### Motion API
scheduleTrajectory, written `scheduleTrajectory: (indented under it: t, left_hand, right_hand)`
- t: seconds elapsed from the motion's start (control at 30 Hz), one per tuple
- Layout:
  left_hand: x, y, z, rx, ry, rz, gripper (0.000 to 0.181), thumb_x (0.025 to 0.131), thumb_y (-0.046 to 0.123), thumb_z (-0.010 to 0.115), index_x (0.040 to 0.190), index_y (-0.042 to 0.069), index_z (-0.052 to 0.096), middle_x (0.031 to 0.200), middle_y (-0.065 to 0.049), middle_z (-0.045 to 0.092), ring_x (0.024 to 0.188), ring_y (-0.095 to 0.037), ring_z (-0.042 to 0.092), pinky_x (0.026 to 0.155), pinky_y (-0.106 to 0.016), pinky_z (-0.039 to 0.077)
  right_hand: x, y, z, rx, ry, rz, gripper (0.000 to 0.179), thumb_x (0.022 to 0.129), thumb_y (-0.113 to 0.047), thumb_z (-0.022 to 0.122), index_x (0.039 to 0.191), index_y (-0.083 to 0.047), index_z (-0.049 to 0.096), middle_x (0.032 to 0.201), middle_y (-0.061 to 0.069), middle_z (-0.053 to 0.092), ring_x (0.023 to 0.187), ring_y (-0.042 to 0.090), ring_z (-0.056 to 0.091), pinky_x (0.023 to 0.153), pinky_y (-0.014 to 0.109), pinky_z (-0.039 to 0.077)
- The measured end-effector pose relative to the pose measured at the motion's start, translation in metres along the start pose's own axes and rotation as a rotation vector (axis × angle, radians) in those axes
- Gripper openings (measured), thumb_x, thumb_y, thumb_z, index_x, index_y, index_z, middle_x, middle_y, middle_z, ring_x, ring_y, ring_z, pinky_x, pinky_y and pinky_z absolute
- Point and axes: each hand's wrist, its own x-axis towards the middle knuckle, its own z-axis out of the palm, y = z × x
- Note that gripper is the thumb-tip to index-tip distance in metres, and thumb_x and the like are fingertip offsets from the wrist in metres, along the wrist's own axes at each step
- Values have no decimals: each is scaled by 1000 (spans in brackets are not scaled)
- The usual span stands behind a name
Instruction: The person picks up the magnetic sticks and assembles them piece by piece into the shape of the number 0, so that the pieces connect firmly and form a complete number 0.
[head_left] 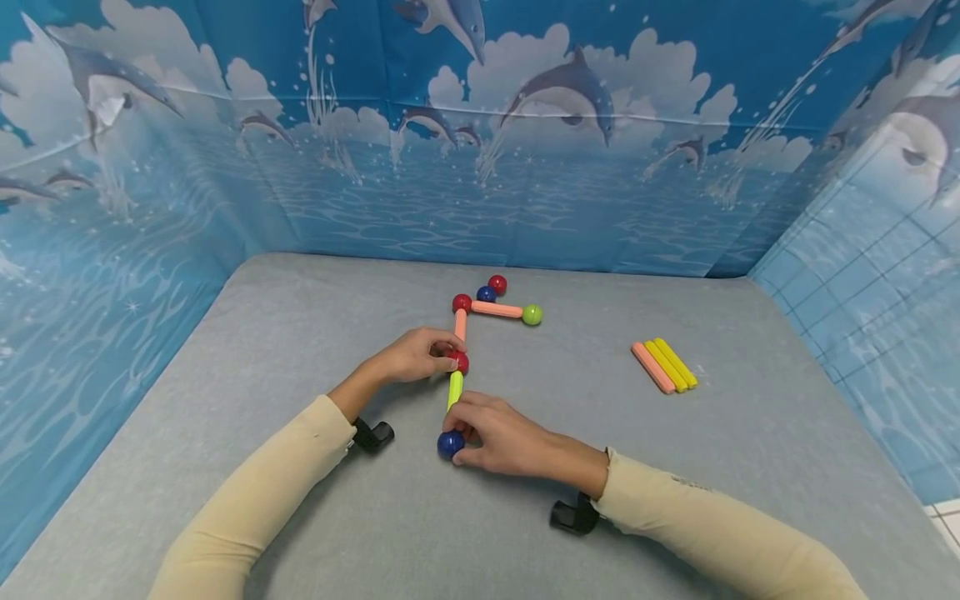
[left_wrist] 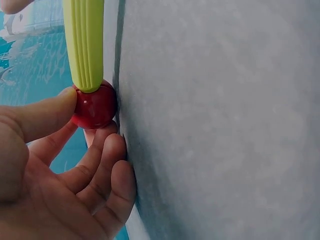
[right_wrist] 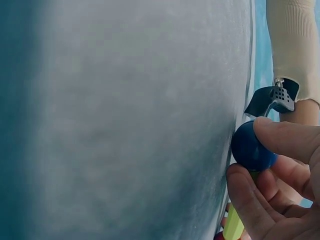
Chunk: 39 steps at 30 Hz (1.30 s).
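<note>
My left hand (head_left: pixel 418 357) pinches a red ball (left_wrist: pixel 95 106) between thumb and fingers, close to the table. A yellow-green ribbed rod (left_wrist: pixel 85 45) meets that ball at one end. Its other end runs to a blue ball (head_left: pixel 450 445), which my right hand (head_left: pixel 504 433) grips with thumb and fingers. In the right wrist view the blue ball (right_wrist: pixel 251 146) sits between thumb and fingertips, with the rod behind it. Beyond the left hand, a pink rod (head_left: pixel 461 327) leads to another red ball (head_left: pixel 462 303). From there a second pink rod (head_left: pixel 497 310) reaches a green ball (head_left: pixel 532 314).
Behind the joined pieces lie a loose blue ball (head_left: pixel 486 294) and a red ball (head_left: pixel 497 284). To the right, a pink rod (head_left: pixel 653 367) lies beside two yellow rods (head_left: pixel 675 364) on the grey table (head_left: pixel 570 367). A dolphin-print curtain (head_left: pixel 480 200) hangs behind the table.
</note>
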Motion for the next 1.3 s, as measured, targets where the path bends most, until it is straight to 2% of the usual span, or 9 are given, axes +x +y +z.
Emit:
scheduleTrajectory:
  t: [0.2,0.43,0.7,0.87,1.0,1.23,1.3]
  left_hand:
    - [0,0,0,-5,-1,3,29,98,17,61,126,14,66,123,-11,68,113,-24,62,92,-38,51]
    - [-1,-2,0,-16,-15,25,29,98,15,60,127,12,65,124,-11,68,115,-24,62,92,-39,51]
    - [-1,-4,0,-21,-20,35,30,99,15,60,128,11,65,123,-11,68,114,-24,62,94,-40,51]
    - [-3,-6,1,-28,-19,46,32,98,15,59,130,12,64,123,-10,68,114,-23,62,95,-41,51]
    - [-8,-7,1,-28,-10,65,36,98,15,60,133,13,60,124,-12,66,114,-25,60,94,-42,51]
    - [-29,-10,1,-9,68,74,39,95,13,63,134,13,60,121,-12,64,100,-25,59,76,-32,53]
    - [-37,-11,1,7,76,93,38,95,12,64,132,12,61,121,-13,65,97,-23,60,75,-31,52]
  right_hand:
    - [5,-2,2,8,-4,-19,27,84,-17,80,105,-13,64,104,-2,59,87,5,58,77,15,50]
    - [8,-2,5,4,-3,-34,28,84,-18,80,106,-14,64,103,-2,60,88,6,60,76,14,49]
    - [7,-2,5,3,-2,-26,28,83,-17,81,106,-13,64,102,-2,59,87,6,59,75,15,49]
    - [3,3,-1,7,-19,0,31,86,-23,78,113,-14,64,102,-2,61,90,9,59,78,18,50]
    - [-4,12,-13,16,-9,41,32,90,-23,74,119,-14,64,105,0,64,93,10,60,82,23,52]
    - [-27,40,-39,-11,54,118,31,92,-23,70,120,-11,64,108,2,66,93,11,60,82,26,54]
    - [-38,50,-47,-22,73,152,30,93,-22,70,120,-11,64,109,3,67,93,11,60,82,26,54]
